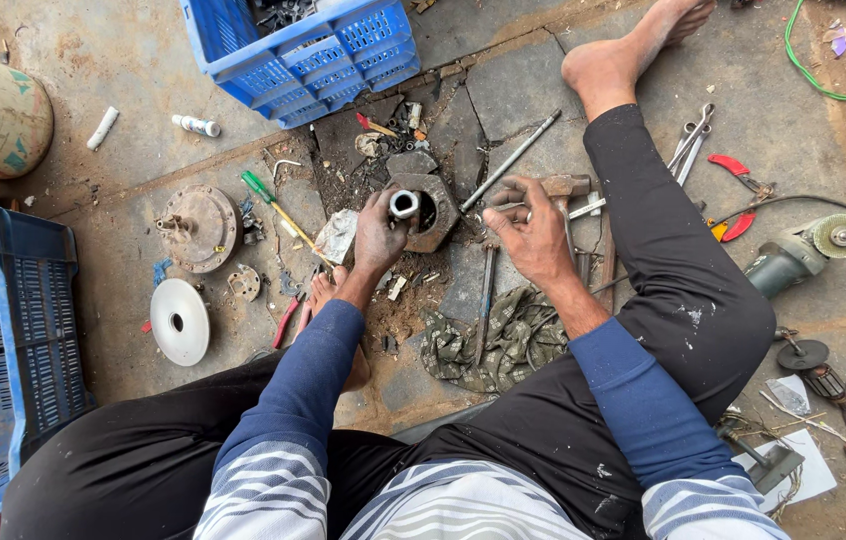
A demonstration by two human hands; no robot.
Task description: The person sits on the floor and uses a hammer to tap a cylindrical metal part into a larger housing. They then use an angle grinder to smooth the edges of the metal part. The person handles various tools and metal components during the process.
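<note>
The left hand (378, 235) is closing its fingers around a short silvery metal tube (404, 204), holding it upright in the bore of a rusty hexagonal iron block (433, 212) that is sitting on the cracked stone floor (513, 90) between the person's legs. The right hand (533, 232) is curling around the handle of a worn steel-headed hammer (565, 186), just beside the block. The tube is looking stiff, smooth and probably slippery, best pinched low on its wall; the block is looking heavy and steady. A crumpled camouflage rag (503, 340) is lying nearby.
</note>
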